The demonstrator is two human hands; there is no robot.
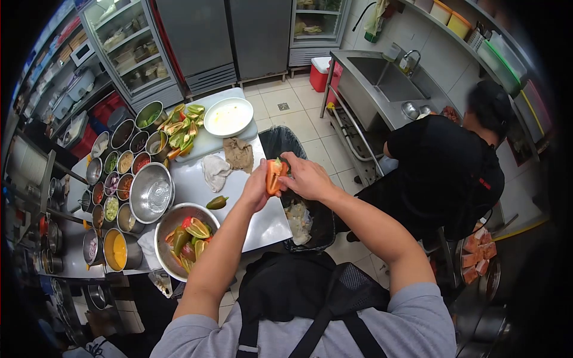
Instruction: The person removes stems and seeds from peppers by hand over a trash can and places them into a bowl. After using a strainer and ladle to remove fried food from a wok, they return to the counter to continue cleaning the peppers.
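Observation:
An orange-red bell pepper piece (275, 177), its hollow inside showing, is held up over the table's right edge, beside the black-lined trash bin (325, 224). My left hand (256, 186) is closed round its left side. On the other side, the fingers of my right hand (305, 178) are bent against the pepper. A whole green pepper (217, 203) lies on the steel table (262, 224). Left of my left forearm, a steel bowl (161, 253) holds cut peppers in several colours. More green and orange pieces (182, 128) are heaped beside a white bowl (228, 117).
Cloths (216, 173) lie on the table, with an empty steel bowl (152, 192) and many small metal containers (125, 186) to the left. A person in black (439, 167) bends near the sink (388, 77) at right. Fridges (206, 42) stand behind.

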